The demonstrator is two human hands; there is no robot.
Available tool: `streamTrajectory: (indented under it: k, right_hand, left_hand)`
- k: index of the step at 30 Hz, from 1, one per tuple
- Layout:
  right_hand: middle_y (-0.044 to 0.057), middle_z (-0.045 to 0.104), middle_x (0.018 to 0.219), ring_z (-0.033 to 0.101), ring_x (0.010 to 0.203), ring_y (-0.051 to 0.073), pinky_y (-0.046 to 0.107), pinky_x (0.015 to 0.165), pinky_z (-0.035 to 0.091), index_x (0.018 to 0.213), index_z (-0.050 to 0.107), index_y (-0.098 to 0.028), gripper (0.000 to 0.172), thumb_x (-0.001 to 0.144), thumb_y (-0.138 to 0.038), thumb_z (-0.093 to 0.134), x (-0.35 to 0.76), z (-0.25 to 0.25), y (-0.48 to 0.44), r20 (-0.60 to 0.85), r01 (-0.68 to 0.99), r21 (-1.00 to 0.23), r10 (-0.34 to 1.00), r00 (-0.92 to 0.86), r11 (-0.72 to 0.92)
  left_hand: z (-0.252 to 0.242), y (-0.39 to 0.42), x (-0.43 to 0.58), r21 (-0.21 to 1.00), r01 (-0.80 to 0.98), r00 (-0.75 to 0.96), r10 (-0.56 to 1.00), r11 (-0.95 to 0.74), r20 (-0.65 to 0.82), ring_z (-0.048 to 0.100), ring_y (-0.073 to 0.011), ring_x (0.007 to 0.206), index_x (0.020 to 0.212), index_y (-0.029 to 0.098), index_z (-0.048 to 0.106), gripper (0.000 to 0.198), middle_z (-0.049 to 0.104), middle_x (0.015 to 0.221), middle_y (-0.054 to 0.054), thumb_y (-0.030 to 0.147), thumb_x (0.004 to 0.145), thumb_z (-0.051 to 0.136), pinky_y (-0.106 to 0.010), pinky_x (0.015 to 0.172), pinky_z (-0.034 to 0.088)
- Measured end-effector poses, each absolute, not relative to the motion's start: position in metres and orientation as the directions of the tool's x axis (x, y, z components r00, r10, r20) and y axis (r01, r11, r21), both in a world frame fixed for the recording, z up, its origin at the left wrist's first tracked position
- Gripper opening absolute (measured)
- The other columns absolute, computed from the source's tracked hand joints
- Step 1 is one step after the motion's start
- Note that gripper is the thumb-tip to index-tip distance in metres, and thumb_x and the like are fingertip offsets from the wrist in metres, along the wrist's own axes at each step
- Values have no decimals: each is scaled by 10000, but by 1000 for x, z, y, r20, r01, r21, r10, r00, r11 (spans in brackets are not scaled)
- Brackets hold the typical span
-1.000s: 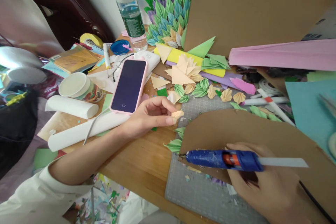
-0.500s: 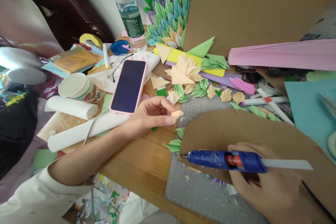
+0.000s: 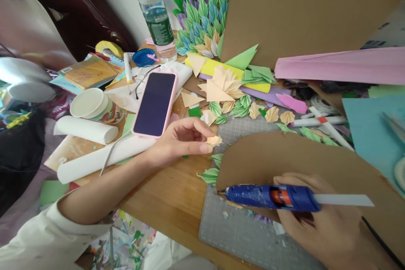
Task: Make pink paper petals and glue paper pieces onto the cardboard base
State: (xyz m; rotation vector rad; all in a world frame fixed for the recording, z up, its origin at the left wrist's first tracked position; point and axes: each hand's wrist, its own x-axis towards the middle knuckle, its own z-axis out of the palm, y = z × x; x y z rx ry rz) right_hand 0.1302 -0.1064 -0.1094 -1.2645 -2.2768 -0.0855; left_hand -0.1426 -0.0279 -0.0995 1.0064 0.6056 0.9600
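Observation:
My left hand (image 3: 180, 141) pinches a small folded peach paper leaf (image 3: 214, 141) just above the wooden table edge, near a pink-cased phone (image 3: 155, 103). My right hand (image 3: 325, 219) grips a blue hot glue gun (image 3: 272, 197), whose nozzle touches the left edge of a curved brown cardboard piece (image 3: 294, 160). The cardboard lies on a grey cutting mat (image 3: 240, 232). Green paper leaves (image 3: 209, 174) stick out from under the cardboard's left edge.
Folded paper leaves and coloured sheets (image 3: 234, 88) litter the table's middle. A water bottle (image 3: 156, 12), paper cup (image 3: 90, 103), white rolls (image 3: 85, 128) and tape (image 3: 109, 46) stand at the left. A large cardboard panel (image 3: 300, 8) with layered leaves rises behind. Markers (image 3: 329, 126) lie at right.
The glue gun's nozzle has shifted slightly along the cardboard's left edge. My left hand has turned the peach leaf a little; otherwise nothing moved.

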Motion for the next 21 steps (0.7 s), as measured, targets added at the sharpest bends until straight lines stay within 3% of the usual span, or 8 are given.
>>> streamTrajectory:
  k: [21]
  right_hand:
    - [28, 661, 768, 625, 689, 178, 282, 607, 473, 920, 584, -210, 117, 854, -161, 500, 133, -106, -104, 521, 776, -147, 715, -466, 613]
  left_hand:
    - [-105, -27, -144, 912, -375, 500, 865, 169, 45, 602, -97, 709, 820, 171, 754, 147, 692, 786, -27, 183, 701, 839, -207, 668, 483]
